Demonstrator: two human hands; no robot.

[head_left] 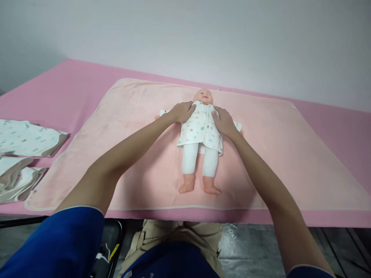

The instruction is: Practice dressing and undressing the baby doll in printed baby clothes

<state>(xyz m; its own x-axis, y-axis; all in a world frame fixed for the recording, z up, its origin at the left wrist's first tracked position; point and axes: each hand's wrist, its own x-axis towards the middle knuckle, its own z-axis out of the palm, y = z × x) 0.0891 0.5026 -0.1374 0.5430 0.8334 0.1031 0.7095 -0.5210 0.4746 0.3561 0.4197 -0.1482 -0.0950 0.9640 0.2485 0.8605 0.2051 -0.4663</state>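
Observation:
A baby doll (205, 96) lies on its back, head toward the wall, with bare feet pointing at me. It wears a white patterned baby shirt (199, 127) over its white legs. The doll's arms stretch out to both sides, mostly hidden behind my wrists. My left hand (184, 112) is at the shirt's shoulder on the left, fingers bent on the cloth. On the opposite shoulder, my right hand (223, 120) grips the shirt's side, thumb on the chest. Some fingertips are hidden.
Beneath the doll lies a peach-coloured mat (139, 166) on a pink table (72, 83). At the left sit a folded patterned garment (29, 137) and more folded cloth (20, 179). A pale wall (203, 42) rises behind. Under the front edge is a black chair (111, 235).

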